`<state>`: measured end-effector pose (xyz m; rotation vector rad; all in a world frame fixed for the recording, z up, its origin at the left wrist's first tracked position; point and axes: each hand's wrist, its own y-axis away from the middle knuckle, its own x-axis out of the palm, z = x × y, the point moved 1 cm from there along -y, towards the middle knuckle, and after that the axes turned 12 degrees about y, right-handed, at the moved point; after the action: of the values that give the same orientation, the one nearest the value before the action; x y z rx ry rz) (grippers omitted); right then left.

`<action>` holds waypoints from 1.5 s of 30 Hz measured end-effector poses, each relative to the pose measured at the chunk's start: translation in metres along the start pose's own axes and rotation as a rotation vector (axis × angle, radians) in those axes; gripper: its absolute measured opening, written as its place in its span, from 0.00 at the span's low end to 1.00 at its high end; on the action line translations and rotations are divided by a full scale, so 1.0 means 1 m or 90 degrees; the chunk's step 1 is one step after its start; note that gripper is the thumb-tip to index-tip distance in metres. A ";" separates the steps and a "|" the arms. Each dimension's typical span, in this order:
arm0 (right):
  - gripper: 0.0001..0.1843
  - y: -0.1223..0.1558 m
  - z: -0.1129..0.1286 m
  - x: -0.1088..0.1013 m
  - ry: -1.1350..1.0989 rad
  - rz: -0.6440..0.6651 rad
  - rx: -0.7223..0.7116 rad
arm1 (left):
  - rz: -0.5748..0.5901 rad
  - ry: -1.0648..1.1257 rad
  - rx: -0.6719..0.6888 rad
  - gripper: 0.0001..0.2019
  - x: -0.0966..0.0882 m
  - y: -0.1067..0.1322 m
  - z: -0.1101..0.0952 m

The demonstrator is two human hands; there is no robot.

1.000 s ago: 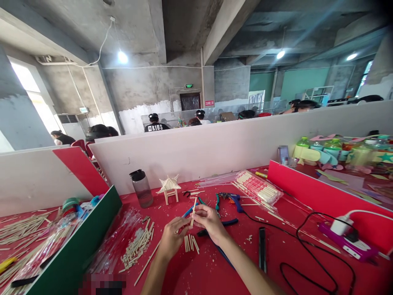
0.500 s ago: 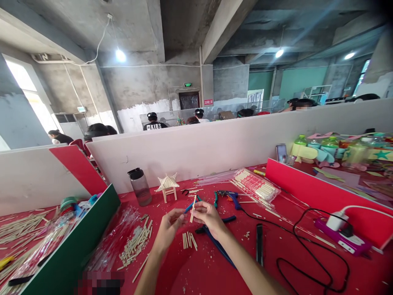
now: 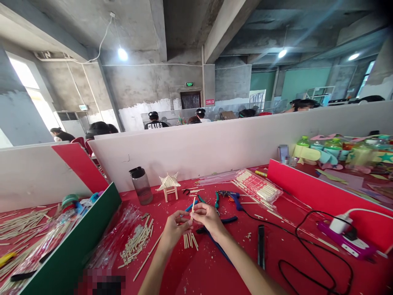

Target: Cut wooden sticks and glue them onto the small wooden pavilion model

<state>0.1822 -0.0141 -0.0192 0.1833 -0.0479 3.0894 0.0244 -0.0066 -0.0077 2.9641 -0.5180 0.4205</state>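
My left hand (image 3: 174,229) and my right hand (image 3: 208,219) meet above the red table (image 3: 276,270), both pinched on one thin wooden stick (image 3: 193,207) that stands nearly upright between the fingertips. Several short cut sticks (image 3: 190,241) lie on the table just under my hands. A small pavilion model made of sticks (image 3: 168,185) stands a little farther back. Blue-handled pliers (image 3: 217,223) lie beside my right hand.
A dark water bottle (image 3: 141,186) stands at the back left. A packet of sticks (image 3: 256,186), a glue gun (image 3: 230,197), a black cable (image 3: 307,246) and a purple power strip (image 3: 346,241) lie to the right. Loose sticks (image 3: 136,243) lie left. A white divider (image 3: 215,147) closes the back; people sit beyond.
My hands stay together on the upright stick. The left fingers have closed in nearer the right hand. The view has shifted slightly.
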 end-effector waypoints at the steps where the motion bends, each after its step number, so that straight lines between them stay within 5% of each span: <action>1: 0.27 0.000 -0.001 0.000 0.003 0.001 -0.003 | -0.002 -0.001 0.000 0.26 0.001 0.000 0.000; 45: 0.15 -0.003 -0.005 -0.001 0.182 0.013 -0.147 | -0.027 -0.062 0.012 0.25 -0.001 -0.004 0.010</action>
<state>0.1830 -0.0108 -0.0240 -0.2681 -0.3930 3.0614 0.0276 -0.0039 -0.0175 3.0198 -0.4631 0.2792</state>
